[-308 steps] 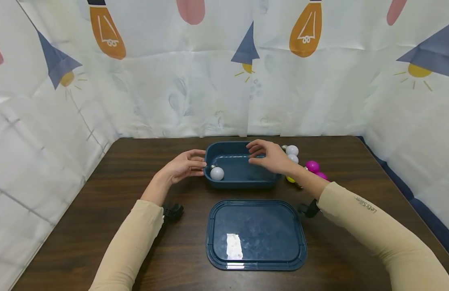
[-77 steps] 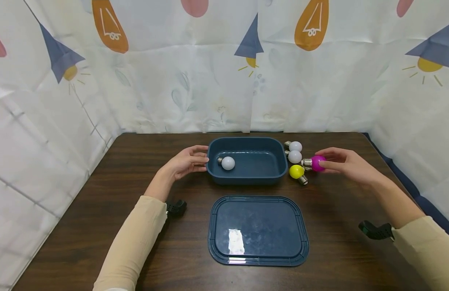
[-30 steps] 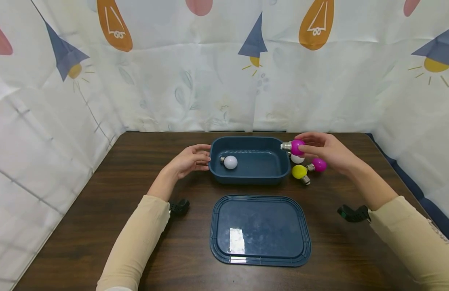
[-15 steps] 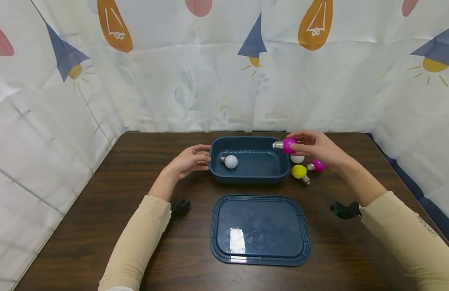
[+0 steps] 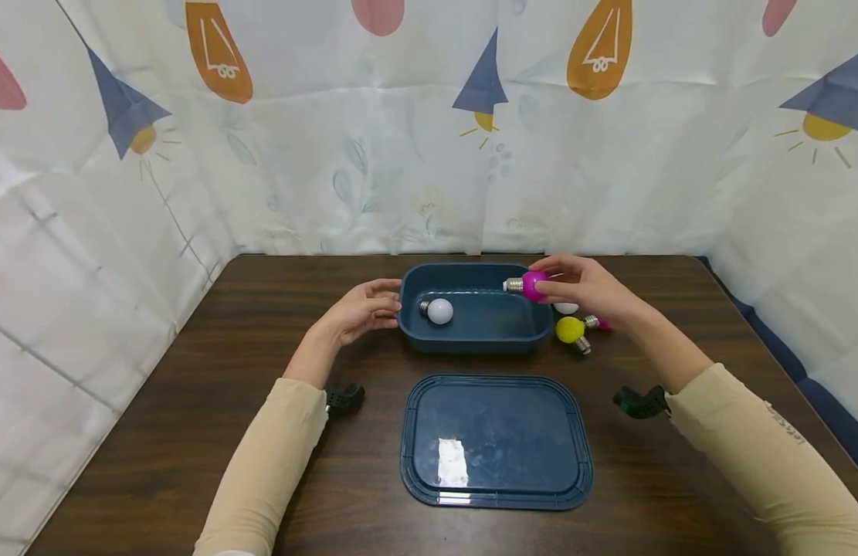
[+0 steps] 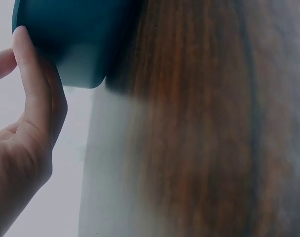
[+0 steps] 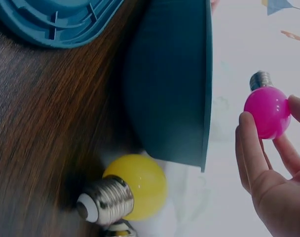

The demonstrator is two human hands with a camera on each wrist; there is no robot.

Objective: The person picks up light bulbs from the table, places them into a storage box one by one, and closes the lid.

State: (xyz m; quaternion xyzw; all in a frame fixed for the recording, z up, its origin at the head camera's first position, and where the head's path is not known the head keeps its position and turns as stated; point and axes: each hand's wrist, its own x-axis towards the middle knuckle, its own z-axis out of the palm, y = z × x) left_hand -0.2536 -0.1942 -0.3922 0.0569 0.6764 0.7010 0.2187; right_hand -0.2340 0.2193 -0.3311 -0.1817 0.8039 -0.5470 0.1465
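My right hand [image 5: 587, 292] pinches a magenta light bulb [image 5: 535, 286] by its round glass, over the right part of a dark blue container [image 5: 473, 345]. The bulb's metal screw base points left in the head view. From the right wrist view, the held bulb [image 7: 267, 112] is above the rim level, between thumb and fingertips. My left hand [image 5: 362, 311] rests its fairly straight fingers against the container's left end; in the left wrist view a fingertip [image 6: 21, 37] touches near the rim. One white bulb [image 5: 440, 311] lies inside, toward the left.
Right of the container lie a yellow bulb [image 5: 570, 330], a white bulb [image 5: 566, 307] and another magenta bulb [image 5: 605, 325], the last two partly hidden by my right hand. A flat blue lid [image 5: 498, 440] lies in front. A printed curtain [image 5: 401, 170] hangs behind the table.
My right hand took hold of the magenta bulb on the table at the right, lifted it and carried it left over the container. The left hand stays at the container's end.
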